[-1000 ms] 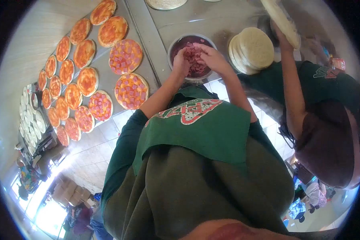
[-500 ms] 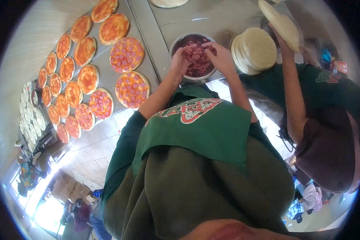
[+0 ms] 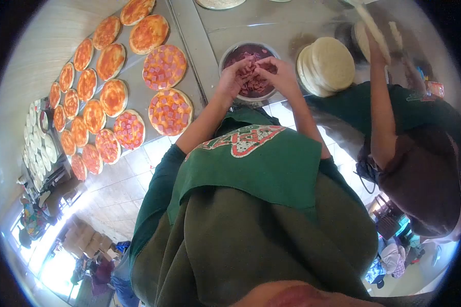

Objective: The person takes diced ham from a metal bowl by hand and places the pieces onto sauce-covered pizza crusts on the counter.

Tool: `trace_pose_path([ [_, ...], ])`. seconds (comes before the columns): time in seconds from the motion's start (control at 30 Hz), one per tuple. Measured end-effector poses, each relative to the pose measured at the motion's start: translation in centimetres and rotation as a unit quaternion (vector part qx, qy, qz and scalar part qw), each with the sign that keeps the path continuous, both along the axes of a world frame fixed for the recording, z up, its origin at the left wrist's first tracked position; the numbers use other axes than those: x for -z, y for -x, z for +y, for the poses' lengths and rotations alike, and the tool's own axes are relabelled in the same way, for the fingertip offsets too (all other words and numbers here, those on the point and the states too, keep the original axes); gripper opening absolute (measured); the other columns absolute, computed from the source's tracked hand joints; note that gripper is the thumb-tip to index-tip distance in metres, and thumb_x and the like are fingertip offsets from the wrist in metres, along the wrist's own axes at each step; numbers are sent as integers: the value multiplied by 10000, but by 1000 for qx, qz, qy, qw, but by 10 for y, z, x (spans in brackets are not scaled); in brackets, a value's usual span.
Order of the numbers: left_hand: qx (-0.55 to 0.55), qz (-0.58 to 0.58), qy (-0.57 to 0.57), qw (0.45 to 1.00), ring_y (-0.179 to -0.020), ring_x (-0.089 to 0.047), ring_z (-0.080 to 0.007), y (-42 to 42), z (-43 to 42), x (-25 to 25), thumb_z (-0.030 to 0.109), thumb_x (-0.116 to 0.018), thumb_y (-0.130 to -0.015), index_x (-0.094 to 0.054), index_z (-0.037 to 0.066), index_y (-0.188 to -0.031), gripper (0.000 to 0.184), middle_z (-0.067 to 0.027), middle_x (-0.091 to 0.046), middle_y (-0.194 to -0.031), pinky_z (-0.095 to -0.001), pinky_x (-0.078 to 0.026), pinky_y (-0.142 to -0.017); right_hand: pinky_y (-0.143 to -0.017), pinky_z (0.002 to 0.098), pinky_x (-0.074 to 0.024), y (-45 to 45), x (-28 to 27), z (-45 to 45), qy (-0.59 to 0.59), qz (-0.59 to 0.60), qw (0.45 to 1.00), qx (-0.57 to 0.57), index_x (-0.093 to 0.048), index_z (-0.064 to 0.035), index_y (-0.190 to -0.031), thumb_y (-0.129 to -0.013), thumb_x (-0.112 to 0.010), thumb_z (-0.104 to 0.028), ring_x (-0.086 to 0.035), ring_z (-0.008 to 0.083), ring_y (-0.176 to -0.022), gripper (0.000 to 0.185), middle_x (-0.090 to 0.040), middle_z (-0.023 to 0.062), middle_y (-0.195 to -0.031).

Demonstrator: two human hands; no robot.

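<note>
So the bowl (image 3: 234, 55) sits on the desk (image 3: 276, 29) with loose chopped meat (image 3: 252, 88) inside, just under the person's fingers, no clear long axis. Left hand (image 3: 234, 78) comes in over the bowl's left side, right hand (image 3: 280, 75) over its right, so neither's really nearer. Fingers are curled, tips almost meeting; can't tell if they're gripping any bits. Pizzas (image 3: 170, 112) left of the bowl, bases (image 3: 334, 64) right.

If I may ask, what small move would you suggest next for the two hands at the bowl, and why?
I'd probably loosen a small bit of the chopped meat in the metal bowl, since it looks heaped, and the left hand and right hand are close together over it.
</note>
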State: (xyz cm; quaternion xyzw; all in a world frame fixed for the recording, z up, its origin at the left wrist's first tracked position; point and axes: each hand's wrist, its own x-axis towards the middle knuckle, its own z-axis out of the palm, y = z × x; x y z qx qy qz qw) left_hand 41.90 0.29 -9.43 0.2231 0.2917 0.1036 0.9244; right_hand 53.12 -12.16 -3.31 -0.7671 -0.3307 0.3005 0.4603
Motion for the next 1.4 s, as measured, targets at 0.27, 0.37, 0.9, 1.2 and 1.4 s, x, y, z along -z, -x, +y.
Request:
trace_pose_path([
  [0.27, 37, 13, 10, 999, -867, -596, -173, -2, -1, -4, 156, -521, -864, -594, -17, -1090, 294, -58, -621, -923, -331, -486, -877, -670, 249, -502, 3, -10, -2, 2, -19, 1000, 20, -634, -30, -920, -765, -722, -153, -618, 99, -746, 217, -665, 51, -838],
  [0.37, 38, 12, 1, 999, -850, -591, -156, 2, -1, 4, 217, -552, -880, -614, 1, -1058, 286, -41, -629, -903, -327, -483, -862, -678, 258, -497, 9, -6, 0, -5, -87, 996, 17, -630, -29, -911, -747, -726, -136, -621, 117, -732, 218, -661, 62, -829],
  [0.9, -2, 35, -80, 996, -829, -589, -117, 42, -4, -26, 205, -617, -875, -621, 14, -1101, 296, -42, -650, -966, -248, -486, -752, -743, 265, -475, 32, -39, 22, -10, -55, 998, -37, -663, -30, -950, -781, -692, -141, -619, 135, -783, 204, -669, 85, -882],
  [1.2, -120, -21, -13, 992, -773, -607, -108, 107, 15, -56, 154, -653, -845, -657, -1, -1001, 220, -58, -670, -906, -220, -490, -712, -650, 260, -474, 96, -53, 66, -116, -107, 981, -113, -633, -37, -973, -828, -627, -79, -612, 137, -693, 151, -644, 84, -794],
  [1.4, -166, -47, -3, 985, -774, -597, -112, 191, 61, -36, 159, -637, -859, -642, 4, -1035, 235, -50, -656, -938, -228, -484, -693, -628, 285, -494, 183, -67, 120, -125, -95, 978, -135, -625, -41, -942, -828, -622, -72, -645, 187, -734, 118, -642, 102, -835],
])
